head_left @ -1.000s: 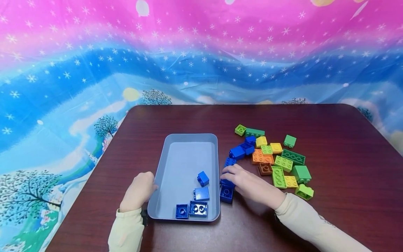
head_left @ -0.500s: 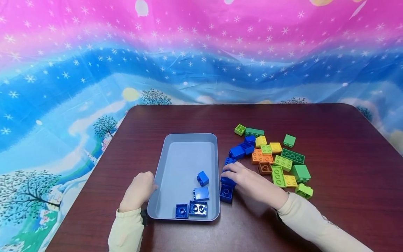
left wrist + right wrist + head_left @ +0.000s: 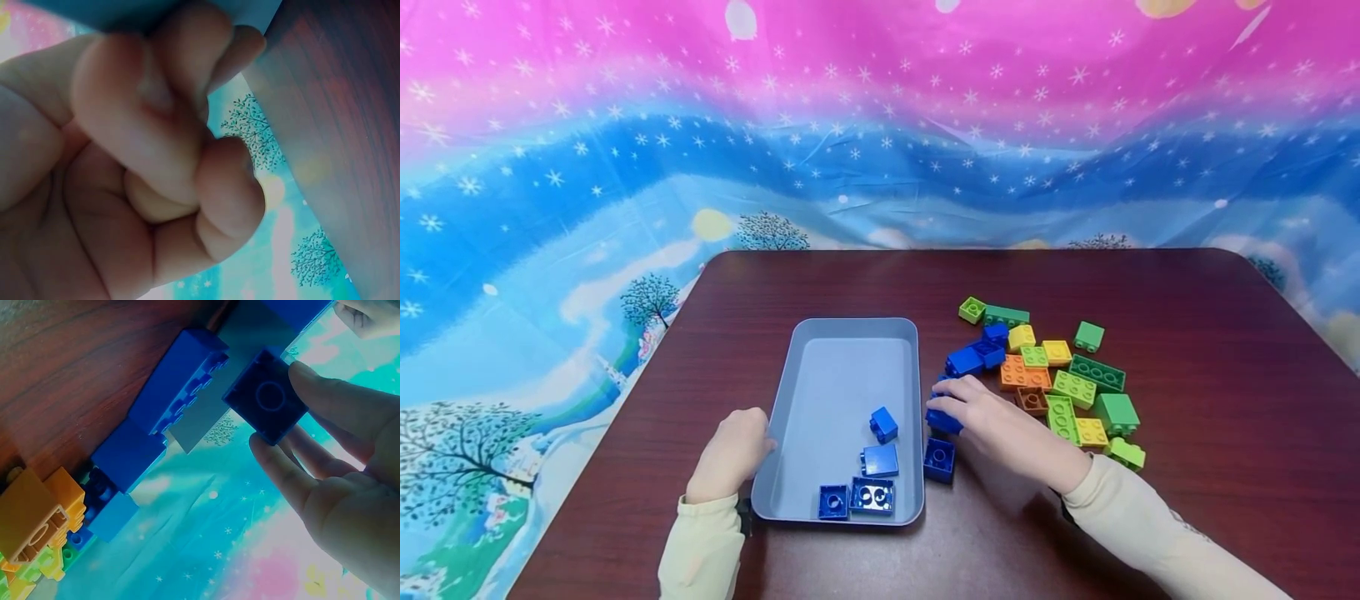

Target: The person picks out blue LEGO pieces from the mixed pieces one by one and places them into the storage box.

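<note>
In the head view, my right hand (image 3: 981, 417) is just right of the grey tray (image 3: 831, 387), over a row of blue bricks. Its thumb and fingertips pinch a blue toy brick (image 3: 265, 397), whose hollow underside with one round tube shows in the right wrist view. A blue brick (image 3: 940, 460), underside up, sits nearer me against the tray's right wall. At the tray's left rim my left hand (image 3: 730, 454) grips the edge with curled fingers. Blue bricks (image 3: 880, 461) lie in the tray's near right part.
Beyond the right hand, more blue bricks (image 3: 966, 362) run in a line. Orange bricks (image 3: 1013, 371), a brown brick (image 3: 1032, 402), yellow bricks (image 3: 1057, 352) and green bricks (image 3: 1097, 373) spread to the right on the dark wooden table (image 3: 820, 283). A printed cloth (image 3: 880, 150) hangs behind.
My right hand has shifted slightly away from me with the blue brick, opening a gap to the nearer blue brick. The left hand and tray have stayed put.
</note>
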`<action>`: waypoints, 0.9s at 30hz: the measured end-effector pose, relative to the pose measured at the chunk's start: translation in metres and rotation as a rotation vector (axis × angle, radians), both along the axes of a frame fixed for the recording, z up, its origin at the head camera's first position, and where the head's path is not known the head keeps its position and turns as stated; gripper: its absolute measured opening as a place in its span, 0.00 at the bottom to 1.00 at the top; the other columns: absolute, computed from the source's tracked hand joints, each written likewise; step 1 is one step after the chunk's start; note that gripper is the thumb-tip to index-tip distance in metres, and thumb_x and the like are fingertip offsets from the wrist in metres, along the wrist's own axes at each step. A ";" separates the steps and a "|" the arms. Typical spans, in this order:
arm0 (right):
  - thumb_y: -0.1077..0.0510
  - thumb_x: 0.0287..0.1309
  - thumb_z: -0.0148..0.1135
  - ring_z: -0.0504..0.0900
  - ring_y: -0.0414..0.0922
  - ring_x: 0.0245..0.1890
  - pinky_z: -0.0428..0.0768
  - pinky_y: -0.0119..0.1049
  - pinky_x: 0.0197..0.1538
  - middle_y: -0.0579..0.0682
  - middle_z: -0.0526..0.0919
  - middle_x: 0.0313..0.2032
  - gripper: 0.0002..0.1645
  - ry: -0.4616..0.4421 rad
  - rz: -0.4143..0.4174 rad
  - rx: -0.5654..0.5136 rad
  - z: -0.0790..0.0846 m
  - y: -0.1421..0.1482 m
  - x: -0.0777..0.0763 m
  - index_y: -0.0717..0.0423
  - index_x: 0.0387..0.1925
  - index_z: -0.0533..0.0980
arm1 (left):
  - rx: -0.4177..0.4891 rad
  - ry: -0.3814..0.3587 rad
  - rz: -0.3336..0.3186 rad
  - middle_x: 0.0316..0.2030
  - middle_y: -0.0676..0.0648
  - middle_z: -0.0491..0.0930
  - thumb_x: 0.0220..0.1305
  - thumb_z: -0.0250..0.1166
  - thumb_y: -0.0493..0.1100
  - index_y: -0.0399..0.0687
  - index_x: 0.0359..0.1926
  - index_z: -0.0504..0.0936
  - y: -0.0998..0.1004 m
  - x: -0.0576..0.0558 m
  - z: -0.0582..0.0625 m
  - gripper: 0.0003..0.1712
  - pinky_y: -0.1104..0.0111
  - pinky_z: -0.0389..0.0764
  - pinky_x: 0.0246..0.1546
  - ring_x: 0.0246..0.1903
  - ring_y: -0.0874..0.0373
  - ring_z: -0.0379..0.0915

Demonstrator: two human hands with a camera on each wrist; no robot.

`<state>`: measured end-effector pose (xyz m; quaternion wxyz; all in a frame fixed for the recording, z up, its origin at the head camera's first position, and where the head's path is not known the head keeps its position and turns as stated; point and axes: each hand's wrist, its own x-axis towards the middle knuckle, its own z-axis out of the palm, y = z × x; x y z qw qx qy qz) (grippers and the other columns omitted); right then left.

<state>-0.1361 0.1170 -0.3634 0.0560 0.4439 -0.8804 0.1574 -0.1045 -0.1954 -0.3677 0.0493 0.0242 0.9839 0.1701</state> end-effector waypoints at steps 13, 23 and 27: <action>0.75 0.39 0.65 0.69 0.48 0.47 0.75 0.35 0.43 0.57 0.73 0.49 0.27 0.072 0.009 -0.061 0.000 -0.008 -0.004 0.62 0.46 0.74 | -0.002 0.009 -0.008 0.09 0.51 0.57 0.49 0.62 0.28 0.42 0.10 0.65 -0.001 0.000 -0.004 0.19 0.71 0.62 0.13 0.10 0.61 0.56; 0.72 0.41 0.66 0.68 0.49 0.48 0.75 0.35 0.43 0.57 0.71 0.50 0.26 0.061 0.014 -0.069 0.003 -0.019 -0.010 0.63 0.47 0.73 | 0.017 0.014 -0.008 0.08 0.51 0.57 0.49 0.61 0.28 0.43 0.09 0.62 -0.002 0.000 -0.004 0.20 0.71 0.62 0.12 0.09 0.61 0.57; 0.66 0.39 0.70 0.68 0.50 0.50 0.75 0.38 0.44 0.57 0.70 0.51 0.29 0.067 0.025 -0.054 0.004 -0.025 -0.011 0.62 0.48 0.72 | 0.027 0.010 -0.001 0.08 0.49 0.60 0.49 0.61 0.28 0.43 0.10 0.63 -0.003 0.000 -0.005 0.19 0.70 0.64 0.12 0.09 0.60 0.60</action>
